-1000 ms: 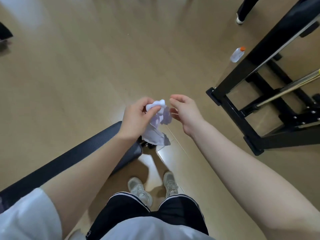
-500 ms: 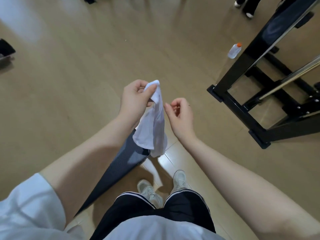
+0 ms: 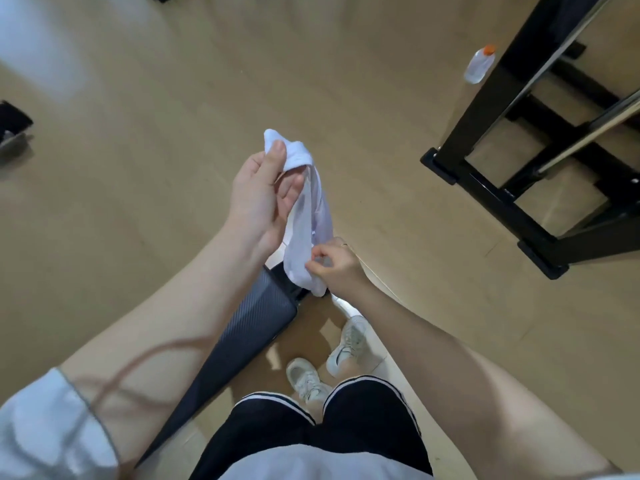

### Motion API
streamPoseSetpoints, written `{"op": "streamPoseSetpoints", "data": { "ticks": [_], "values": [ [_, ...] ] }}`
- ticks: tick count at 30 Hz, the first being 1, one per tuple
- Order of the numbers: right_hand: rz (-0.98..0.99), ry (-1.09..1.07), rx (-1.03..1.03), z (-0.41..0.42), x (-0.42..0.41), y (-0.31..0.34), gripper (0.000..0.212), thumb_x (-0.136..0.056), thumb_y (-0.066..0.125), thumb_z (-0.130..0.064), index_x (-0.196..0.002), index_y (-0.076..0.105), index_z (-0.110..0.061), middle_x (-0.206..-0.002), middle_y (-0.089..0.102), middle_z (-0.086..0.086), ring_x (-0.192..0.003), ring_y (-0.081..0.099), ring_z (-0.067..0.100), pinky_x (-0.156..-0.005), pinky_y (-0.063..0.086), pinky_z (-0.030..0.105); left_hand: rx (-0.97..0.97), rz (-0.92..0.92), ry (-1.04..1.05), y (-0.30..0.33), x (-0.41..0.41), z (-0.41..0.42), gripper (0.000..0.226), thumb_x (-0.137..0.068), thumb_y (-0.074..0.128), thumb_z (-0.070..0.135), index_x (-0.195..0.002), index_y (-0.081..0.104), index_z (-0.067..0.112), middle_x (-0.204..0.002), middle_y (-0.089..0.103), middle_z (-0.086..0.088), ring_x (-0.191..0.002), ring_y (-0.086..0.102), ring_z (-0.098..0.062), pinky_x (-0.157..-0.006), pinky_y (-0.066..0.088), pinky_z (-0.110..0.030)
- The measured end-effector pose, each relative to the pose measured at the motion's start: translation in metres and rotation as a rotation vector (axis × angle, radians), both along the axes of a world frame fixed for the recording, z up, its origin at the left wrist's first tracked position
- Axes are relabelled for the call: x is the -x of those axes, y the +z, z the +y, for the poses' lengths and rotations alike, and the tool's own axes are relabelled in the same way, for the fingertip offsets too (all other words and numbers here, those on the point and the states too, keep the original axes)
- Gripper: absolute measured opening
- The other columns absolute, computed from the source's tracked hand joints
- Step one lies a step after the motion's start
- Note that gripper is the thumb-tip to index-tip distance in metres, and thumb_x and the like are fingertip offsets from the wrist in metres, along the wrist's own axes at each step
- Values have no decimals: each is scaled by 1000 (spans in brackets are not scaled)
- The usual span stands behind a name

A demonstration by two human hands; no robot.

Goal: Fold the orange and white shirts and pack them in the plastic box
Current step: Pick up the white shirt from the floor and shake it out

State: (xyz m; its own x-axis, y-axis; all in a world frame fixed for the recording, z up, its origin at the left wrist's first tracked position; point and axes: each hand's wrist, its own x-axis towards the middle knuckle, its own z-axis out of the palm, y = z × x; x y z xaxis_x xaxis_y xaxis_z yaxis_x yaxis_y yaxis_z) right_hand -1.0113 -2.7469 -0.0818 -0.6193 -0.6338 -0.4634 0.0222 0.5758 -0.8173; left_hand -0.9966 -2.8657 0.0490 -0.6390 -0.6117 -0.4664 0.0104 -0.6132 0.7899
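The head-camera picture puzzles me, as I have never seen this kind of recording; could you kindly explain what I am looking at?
There is no machine here. A person wears a wide-angle camera on the head, so you look down along their own bare arms to the floor. The left hand pinches the top of a small white cloth, which hangs down; the right hand grips its lower end. Below you see black shorts and pale shoes. On the floor lie a dark ribbed object beside the feet, a clear bottle with an orange cap, and a black metal frame at the right. No orange shirt or plastic box is in view.
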Motion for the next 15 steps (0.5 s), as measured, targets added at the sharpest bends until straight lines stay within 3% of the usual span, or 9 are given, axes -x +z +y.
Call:
{"op": "streamPoseSetpoints", "data": {
  "ticks": [2,6,11,13,15],
  "values": [
    [-75,-15,28,6,19,6,19,-88,48,-17,-70,43,-20,-81,42,-4,-82,40,14,-75,33,25,20,16,35,-4,14,0,16,-95,50,25,-83,50,15,-63,61,7,-51,57,-2,-61,52,-14],
    [-150,-91,-37,31,66,11,21,-91,41,-17,-70,40,-21,-63,34,-7,-55,32,11,-48,30,17,91,-65,135,-24,40,-13,13,-95,51,20,-82,51,15,-77,57,2,-65,57,-4,-72,53,-16],
    [258,222,-495,71,111,-4,40,-89,47,-20,-54,29,-21,-61,33,-5,-78,47,27,-67,24,30,132,-318,128,-70,54,-25,16,-94,51,15,-78,51,16,-71,51,1,-62,49,-6,-64,50,-13],
    [259,170,-527,87,121,-7,30,-88,51,-16,-59,49,-20,-80,50,-1,-100,54,31,-73,32,30,99,-378,164,-87,58,-23,16,-93,52,16,-78,50,15,-71,51,0,-61,50,-5,-63,51,-11],
    [231,85,-510,98,127,-11,18,-86,52,-11,-73,63,-8,-99,56,12,-103,54,31,-73,37,29,92,-444,172,-102,63,-19,19,-92,55,19,-75,50,14,-68,50,0,-57,51,-5,-61,52,-10]
  ]
}}
